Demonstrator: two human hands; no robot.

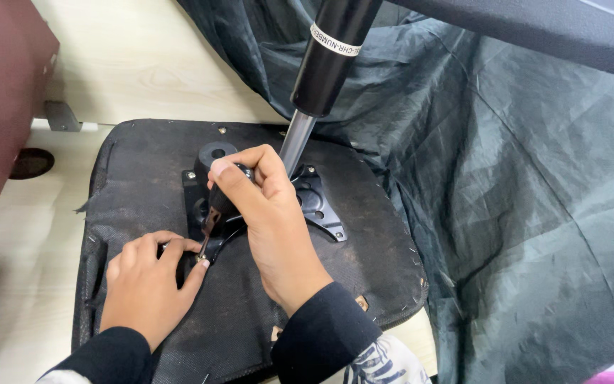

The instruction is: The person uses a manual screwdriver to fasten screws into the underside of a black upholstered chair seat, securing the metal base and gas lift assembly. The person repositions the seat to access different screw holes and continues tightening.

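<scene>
An upturned chair seat (151, 163) with a black fabric underside lies on the floor. A black metal mounting plate (318, 203) is fixed at its middle, and a gas lift cylinder (328, 60) rises from it. My right hand (268, 220) grips a black-handled screwdriver (216, 213), tip down at a screw near the plate's front corner. My left hand (147, 284) rests flat on the seat, its fingertips steadying the screwdriver's tip.
A dark green cloth (520, 213) is draped to the right and behind. A dark red piece of furniture (1, 92) stands at the left with a round foot (31, 162). The floor (143, 57) is pale wood.
</scene>
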